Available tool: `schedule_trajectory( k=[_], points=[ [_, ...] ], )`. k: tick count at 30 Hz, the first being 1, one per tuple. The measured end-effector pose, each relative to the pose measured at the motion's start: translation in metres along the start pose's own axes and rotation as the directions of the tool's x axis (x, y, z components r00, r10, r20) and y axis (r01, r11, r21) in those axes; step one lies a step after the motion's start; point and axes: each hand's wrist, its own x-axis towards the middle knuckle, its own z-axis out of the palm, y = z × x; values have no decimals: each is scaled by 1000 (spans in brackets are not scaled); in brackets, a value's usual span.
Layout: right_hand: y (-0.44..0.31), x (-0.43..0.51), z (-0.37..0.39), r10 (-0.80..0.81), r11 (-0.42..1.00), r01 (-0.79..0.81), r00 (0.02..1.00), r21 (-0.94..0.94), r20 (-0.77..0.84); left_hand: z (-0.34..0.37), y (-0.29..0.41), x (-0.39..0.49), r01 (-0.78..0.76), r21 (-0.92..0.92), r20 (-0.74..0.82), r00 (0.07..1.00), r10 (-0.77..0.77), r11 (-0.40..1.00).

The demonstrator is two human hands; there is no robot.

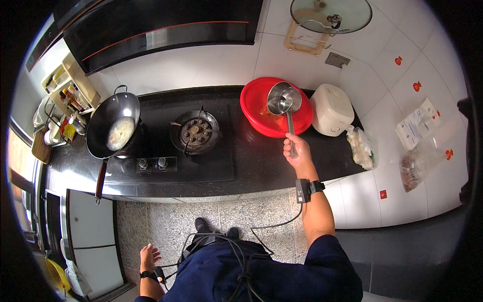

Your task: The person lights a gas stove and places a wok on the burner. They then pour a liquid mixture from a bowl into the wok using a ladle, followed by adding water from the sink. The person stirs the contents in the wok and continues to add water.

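My right hand [298, 150] grips the handle of a metal ladle [284, 99], a deep round scoop. Its bowl is over a red plastic basin [251, 115] on the black counter; whether the two touch I cannot tell. Some of the basin's inside is hidden behind the ladle. Low on the left, my left hand [150, 256] hangs beside my body with nothing in it, fingers slightly apart. A dark wok [99, 130] sits on the left burner, its wooden handle towards me, with pale, whitish food [121, 133] inside.
Between wok and basin is a bare gas burner [194, 130], its control knobs [162, 162] in front. A white rice cooker [332, 109] and a plastic bag [360, 147] stand right of the basin. A spice rack [71, 90] fills the left corner. Cables [277, 226] run from my wrists.
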Motion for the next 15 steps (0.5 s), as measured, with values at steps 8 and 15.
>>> schedule_trajectory(
  k=[8,15],
  points=[
    [-15,-17,-4,-47,999,46,997,16,62,17,-7,-17,2,-47,6,1000,-2,999],
    [-15,-22,4,-100,995,99,993,4,56,19,15,-10,-61,-30,23,998,62,998]
  ],
)
